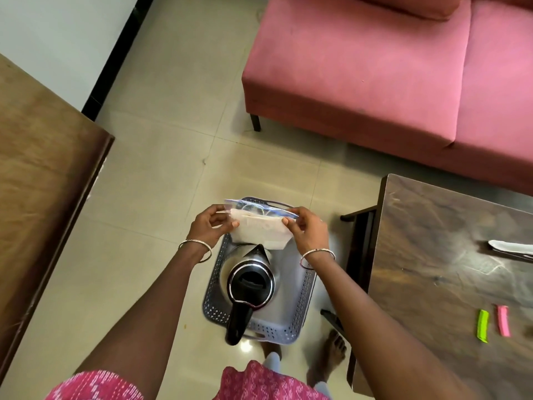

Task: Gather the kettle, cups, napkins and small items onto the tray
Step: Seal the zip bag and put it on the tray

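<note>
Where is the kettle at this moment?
Head view, lower centre: the kettle stands in the grey tray on the floor, just below the napkin bag, left of the dark table.

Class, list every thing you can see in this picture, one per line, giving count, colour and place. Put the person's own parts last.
tray: one, grey, on the floor
kettle: one, steel with black lid and handle, standing on the tray
bag of napkins: one, clear with a blue seal, held above the tray's far end
green clip: one, green, on the right table
pink clip: one, pink, beside the green clip
white item: one, white, on the right table, kind unclear
right table: one, dark wood
left table: one, brown wood
sofa: one, pink, far side
left grip: bare hand, pinches the bag's left end
right grip: bare hand, pinches the bag's right end
</note>
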